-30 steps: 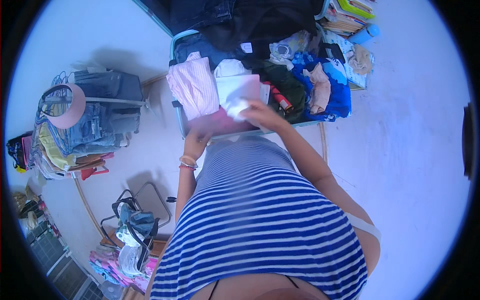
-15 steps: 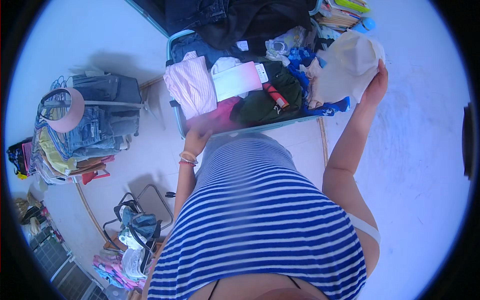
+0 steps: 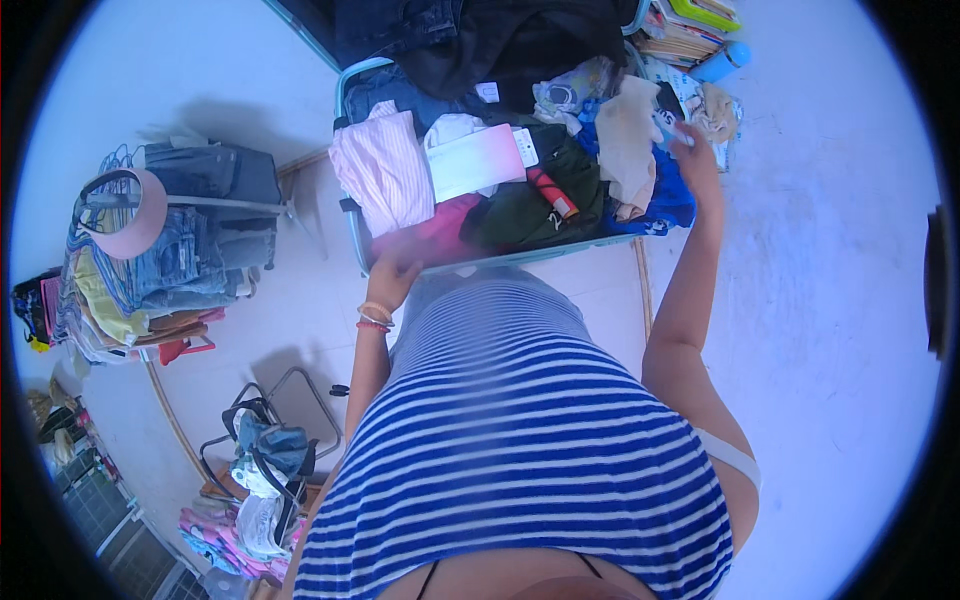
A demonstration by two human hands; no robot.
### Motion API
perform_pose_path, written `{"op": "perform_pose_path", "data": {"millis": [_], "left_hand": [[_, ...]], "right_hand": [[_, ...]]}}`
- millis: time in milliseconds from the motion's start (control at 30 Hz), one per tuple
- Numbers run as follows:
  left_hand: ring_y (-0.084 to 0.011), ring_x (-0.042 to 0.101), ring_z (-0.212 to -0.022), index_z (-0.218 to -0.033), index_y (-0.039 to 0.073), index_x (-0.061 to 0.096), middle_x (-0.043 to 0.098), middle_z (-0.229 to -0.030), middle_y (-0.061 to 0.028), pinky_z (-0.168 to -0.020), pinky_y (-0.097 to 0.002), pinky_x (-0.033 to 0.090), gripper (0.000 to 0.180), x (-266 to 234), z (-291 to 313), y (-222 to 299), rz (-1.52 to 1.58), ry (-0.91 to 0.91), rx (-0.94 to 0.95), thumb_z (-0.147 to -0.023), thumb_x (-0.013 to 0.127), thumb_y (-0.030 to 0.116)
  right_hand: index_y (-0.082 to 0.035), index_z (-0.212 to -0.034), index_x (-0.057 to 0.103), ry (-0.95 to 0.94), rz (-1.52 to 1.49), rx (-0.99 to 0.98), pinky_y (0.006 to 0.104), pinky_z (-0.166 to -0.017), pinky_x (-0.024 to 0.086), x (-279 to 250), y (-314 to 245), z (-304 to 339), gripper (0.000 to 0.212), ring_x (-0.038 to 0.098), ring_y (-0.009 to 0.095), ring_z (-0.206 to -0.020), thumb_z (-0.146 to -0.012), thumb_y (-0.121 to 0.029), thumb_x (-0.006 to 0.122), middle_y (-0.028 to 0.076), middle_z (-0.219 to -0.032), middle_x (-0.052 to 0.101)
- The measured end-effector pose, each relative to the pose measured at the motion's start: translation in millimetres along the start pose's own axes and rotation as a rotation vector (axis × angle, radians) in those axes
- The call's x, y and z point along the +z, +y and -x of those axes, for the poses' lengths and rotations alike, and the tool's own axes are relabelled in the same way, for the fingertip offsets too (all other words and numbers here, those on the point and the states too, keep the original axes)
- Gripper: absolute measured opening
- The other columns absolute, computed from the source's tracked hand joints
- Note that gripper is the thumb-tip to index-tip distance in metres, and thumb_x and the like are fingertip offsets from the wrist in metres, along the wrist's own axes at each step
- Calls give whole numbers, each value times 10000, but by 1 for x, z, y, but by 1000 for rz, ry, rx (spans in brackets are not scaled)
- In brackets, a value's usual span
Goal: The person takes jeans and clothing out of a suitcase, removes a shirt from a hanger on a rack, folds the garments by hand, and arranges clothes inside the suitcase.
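A teal suitcase [image 3: 590,245] lies open in front of me, packed with clothes. My left hand [image 3: 395,280] is closed over its near-left rim, fingertips at a bright pink cloth [image 3: 440,230]. A pink-striped folded garment [image 3: 383,165] lies just beyond. At the right side, my right hand [image 3: 699,165] hovers by a dark item [image 3: 668,103] with white print. Its fingers are partly blurred near something pale, and whether they hold it is unclear. Left of that hand a beige cloth [image 3: 627,135] lies over blue fabric [image 3: 672,190]. A pink-and-white flat package [image 3: 475,163] rests mid-suitcase, beside a red roll [image 3: 552,192].
Dark trousers [image 3: 395,30] fill the far lid. Books [image 3: 680,35] and a blue bottle [image 3: 722,62] stand beyond the right corner, with a crumpled beige cloth [image 3: 715,112] nearby. At left are a loaded clothes rack [image 3: 200,207], a pink visor [image 3: 140,215] and a chair [image 3: 310,400].
The pale cloth that my right hand held up at the right has come down onto the suitcase's right side. That hand has moved a little left. My left hand stays put.
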State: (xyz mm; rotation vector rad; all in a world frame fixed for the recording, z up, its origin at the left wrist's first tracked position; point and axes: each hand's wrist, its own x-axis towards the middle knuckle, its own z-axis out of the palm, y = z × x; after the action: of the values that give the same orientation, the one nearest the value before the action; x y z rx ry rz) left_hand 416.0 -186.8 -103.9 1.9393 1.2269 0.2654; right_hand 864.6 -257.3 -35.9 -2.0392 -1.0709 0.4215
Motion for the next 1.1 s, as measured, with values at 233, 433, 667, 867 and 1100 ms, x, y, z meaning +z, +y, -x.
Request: {"op": "perform_pose_path", "data": {"millis": [233,433,667,867,1100], "left_hand": [[-235,531,-856,-1042,33,467,519,-978,-136,-738,-297,421,379,0,-1,3,-34,-15,-18,-699,578,150],[-257,515,-879,-1033,30,472,519,-977,-146,-742,-302,415,379,-6,0,17,-84,-49,-68,-700,571,182],[-259,511,-884,-1031,33,476,524,-968,-148,-741,-310,413,379,-1,-6,8,-76,-62,-20,-702,566,199],[-248,515,-877,-1037,38,474,523,-974,-141,-737,-303,415,385,2,-5,4,-83,-38,-40,-699,573,193],[-250,511,-880,-1037,44,475,519,-985,-133,-739,-304,414,385,4,-1,2,-86,6,-40,-698,575,196]], "right_hand": [[2,-934,505,-104,575,211,327,-679,424,41,57,46,321,543,232,-798,-672,-177,556,139,-841,565],[-29,-1046,447,282,-981,360,336,-714,432,-17,50,47,336,517,215,-850,-794,-251,430,105,-966,526],[-38,-1114,389,148,-1512,339,331,-765,422,-24,37,38,366,495,209,-898,-821,-257,380,94,-1048,477],[-7,-1059,438,99,-826,266,278,-746,428,-32,-16,28,299,515,155,-874,-805,-165,450,96,-1001,509],[11,-1141,335,38,-1384,8,337,-866,340,-34,-8,22,384,423,220,-1018,-831,-207,396,128,-1119,423]]}}
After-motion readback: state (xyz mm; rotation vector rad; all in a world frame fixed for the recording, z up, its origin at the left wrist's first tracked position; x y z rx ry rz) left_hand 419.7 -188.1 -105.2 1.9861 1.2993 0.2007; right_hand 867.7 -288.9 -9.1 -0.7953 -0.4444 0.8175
